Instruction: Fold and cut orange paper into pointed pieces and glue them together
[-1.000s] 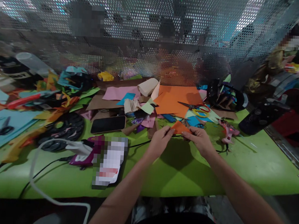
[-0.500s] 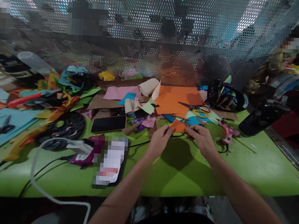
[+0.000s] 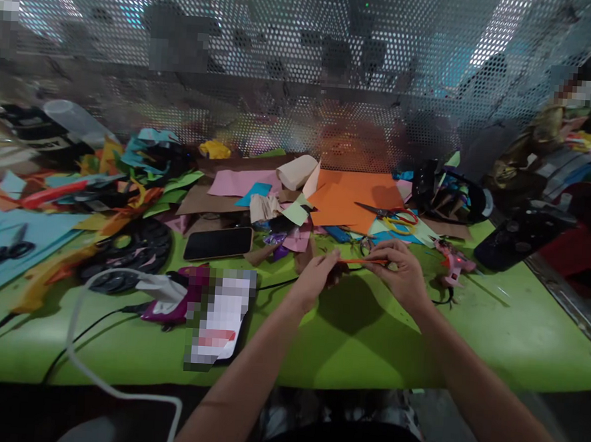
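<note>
Between my two hands is a small piece of orange paper [image 3: 358, 261], seen almost edge-on as a thin strip above the green table [image 3: 367, 352]. My left hand [image 3: 321, 276] pinches its left end. The fingers of my right hand [image 3: 396, 270] are closed on its right end. Just beyond lie scissors [image 3: 393, 217] with red and yellow handles, partly over a large orange sheet [image 3: 354, 194]. To the right of my right hand sits a small pink glue gun [image 3: 454, 264].
A dark phone [image 3: 218, 243] and a lit phone [image 3: 224, 317] lie on the left, near a purple power strip [image 3: 167, 306]. Further left are a yellow glue gun [image 3: 46, 279] and a black round tray [image 3: 143, 258]. A black bottle [image 3: 519, 238] lies at right. A perforated metal screen [image 3: 282, 107] stands behind.
The orange paper has turned from showing its flat face to nearly edge-on. Both hands have stayed in about the same place, and the view has shifted slightly.
</note>
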Available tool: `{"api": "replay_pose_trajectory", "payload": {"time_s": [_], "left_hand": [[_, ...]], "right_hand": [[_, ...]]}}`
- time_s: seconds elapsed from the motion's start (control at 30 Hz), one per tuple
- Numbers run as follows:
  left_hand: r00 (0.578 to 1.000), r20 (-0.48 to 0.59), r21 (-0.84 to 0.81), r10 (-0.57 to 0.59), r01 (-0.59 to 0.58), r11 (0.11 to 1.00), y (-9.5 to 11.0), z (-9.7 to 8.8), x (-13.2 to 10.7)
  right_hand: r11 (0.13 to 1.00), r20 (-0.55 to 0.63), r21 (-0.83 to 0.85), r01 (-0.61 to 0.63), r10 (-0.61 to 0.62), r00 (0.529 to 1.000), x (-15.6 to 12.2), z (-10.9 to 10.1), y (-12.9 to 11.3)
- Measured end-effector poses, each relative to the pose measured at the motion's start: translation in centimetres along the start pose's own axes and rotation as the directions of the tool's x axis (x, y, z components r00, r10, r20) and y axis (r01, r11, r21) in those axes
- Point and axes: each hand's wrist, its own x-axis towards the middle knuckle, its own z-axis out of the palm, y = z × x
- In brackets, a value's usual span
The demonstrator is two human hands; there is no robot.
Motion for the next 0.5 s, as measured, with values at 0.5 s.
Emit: {"api": "replay_pose_trajectory", "payload": {"time_s": [0.5], "left_hand": [[0.912, -0.048, 0.245, 0.408, -0.385, 0.890, -0.20, -0.07, 0.06]], "right_hand": [[0.908, -0.023, 0.223, -0.353, 0.367, 0.930, -0.16, 0.00, 0.79]]}}
